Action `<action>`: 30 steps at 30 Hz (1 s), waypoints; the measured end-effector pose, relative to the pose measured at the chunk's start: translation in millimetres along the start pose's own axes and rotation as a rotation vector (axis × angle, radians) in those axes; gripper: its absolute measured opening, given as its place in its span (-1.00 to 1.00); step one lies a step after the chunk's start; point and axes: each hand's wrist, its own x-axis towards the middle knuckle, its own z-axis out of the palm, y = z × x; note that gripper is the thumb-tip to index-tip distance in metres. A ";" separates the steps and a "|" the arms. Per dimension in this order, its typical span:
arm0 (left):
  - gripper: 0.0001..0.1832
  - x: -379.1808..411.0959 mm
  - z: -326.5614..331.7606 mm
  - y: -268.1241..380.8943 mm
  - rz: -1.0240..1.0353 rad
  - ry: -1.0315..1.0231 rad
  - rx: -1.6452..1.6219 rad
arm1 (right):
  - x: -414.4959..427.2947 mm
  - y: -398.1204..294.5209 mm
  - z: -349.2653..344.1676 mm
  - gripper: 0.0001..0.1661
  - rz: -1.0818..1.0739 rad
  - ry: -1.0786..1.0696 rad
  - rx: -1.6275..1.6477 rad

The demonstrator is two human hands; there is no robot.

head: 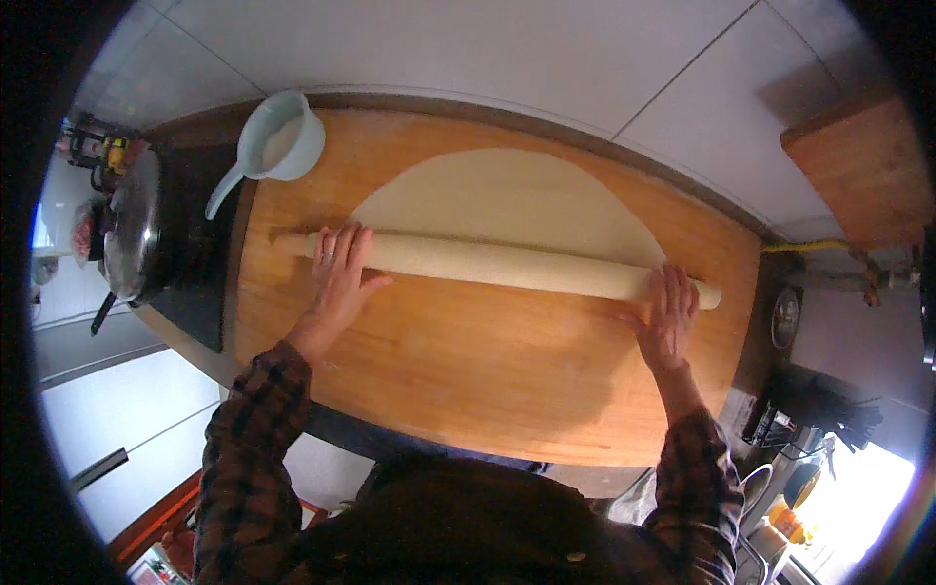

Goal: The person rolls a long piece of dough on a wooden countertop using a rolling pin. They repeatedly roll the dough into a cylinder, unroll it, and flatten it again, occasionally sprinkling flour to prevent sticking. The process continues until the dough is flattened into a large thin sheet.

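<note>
A thin sheet of pale dough lies on a wooden board, its far edge rounded. The near part is wound into a long roll, apparently around a rolling pin. The tip of the rolling pin pokes out at the left end. My left hand lies over the roll's left end, fingers across the top and thumb on the near side; a ring is on one finger. Near the right end, my right hand grips the roll the same way, slightly blurred. The palms hide parts of the roll.
A light-blue dipper holding white powder stands at the board's far left corner. Left of it are a black cooktop and a lidded pan. A tiled wall bounds the far side. At right hangs a wooden panel.
</note>
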 end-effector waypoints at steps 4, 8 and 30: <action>-0.24 18.6 17.7 -16.8 -0.041 -0.052 0.005 | 44.6 25.2 34.9 -0.15 -0.064 -0.129 -0.020; -0.28 25.7 31.4 -0.8 -0.042 0.260 0.104 | 85.2 22.9 38.4 -0.22 -0.049 0.133 0.003; -0.20 -135.7 -15.6 52.3 0.042 0.006 -0.116 | -9.7 79.0 -3.7 -0.52 -0.140 -0.060 -0.062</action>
